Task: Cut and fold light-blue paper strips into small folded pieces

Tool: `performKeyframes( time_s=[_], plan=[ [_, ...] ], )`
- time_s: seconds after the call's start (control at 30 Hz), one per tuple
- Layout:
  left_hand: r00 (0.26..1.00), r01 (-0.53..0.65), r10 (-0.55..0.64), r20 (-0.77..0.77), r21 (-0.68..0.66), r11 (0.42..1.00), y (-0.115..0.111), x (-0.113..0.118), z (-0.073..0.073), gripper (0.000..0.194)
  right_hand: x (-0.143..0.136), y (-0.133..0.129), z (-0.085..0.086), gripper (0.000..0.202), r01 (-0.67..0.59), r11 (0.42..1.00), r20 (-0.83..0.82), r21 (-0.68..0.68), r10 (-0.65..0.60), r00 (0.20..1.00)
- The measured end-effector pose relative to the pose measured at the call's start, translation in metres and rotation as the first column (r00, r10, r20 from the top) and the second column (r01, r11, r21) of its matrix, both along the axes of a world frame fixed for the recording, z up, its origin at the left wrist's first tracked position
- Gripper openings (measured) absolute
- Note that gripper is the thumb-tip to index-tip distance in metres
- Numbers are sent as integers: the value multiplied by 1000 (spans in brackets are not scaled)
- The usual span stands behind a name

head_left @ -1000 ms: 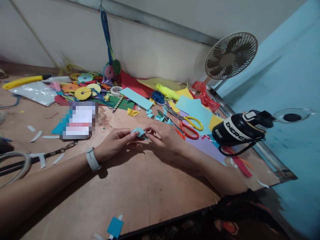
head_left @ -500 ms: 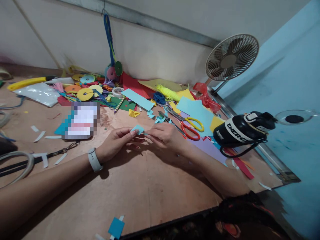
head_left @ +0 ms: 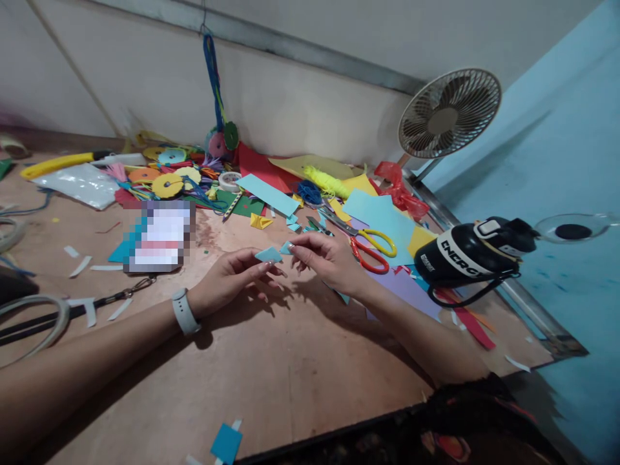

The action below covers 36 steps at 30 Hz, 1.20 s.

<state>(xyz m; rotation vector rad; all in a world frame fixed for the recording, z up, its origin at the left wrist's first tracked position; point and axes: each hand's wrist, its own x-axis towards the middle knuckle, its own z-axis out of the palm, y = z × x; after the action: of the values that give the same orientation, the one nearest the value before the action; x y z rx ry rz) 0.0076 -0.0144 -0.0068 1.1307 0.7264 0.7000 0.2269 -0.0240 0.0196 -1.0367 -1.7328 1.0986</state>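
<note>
Between thumb and fingers, my left hand pinches a small light-blue paper piece just above the table. Close beside it, my right hand holds a smaller light-blue paper scrap at its fingertips. A narrow gap separates the two pieces. Beyond my right hand lie several light-blue paper bits and a folded yellow paper piece. Scissors with a red handle and scissors with a yellow handle rest just right of my right hand, the red pair's blades partly hidden by it.
A phone with a blurred screen lies at left. Coloured paper discs and cords are heaped at the back. A black bottle and a fan stand at right. A blue paper square sits at the front edge.
My right hand has turned and lifted slightly, and a separate light-blue scrap now shows in its fingertips, apart from the left piece. The left piece has tilted flatter.
</note>
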Motion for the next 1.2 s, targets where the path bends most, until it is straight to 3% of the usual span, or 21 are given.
performKeyframes(
  time_s=[0.17,0.37,0.57,0.87,1.2],
  plan=[
    [996,78,-75,-48,63,995,3,-1,-5,32,-6,-7,4,16,10,987,211,159,-44,977],
    [984,178,-175,-39,86,980,1,-1,-10,28,-11,-13,-3,17,-109,902,343,417,-45,938],
    [996,90,-87,-34,112,990,1,2,-11,27,-4,-10,1,15,-104,818,327,565,-106,939],
    [994,79,-59,-91,238,968,7,-3,-15,21,3,-5,4,16,-257,757,402,600,-8,916],
    [992,88,-61,-106,270,959,6,-2,-14,22,3,-4,1,16,-257,784,400,565,12,917]
  ],
)
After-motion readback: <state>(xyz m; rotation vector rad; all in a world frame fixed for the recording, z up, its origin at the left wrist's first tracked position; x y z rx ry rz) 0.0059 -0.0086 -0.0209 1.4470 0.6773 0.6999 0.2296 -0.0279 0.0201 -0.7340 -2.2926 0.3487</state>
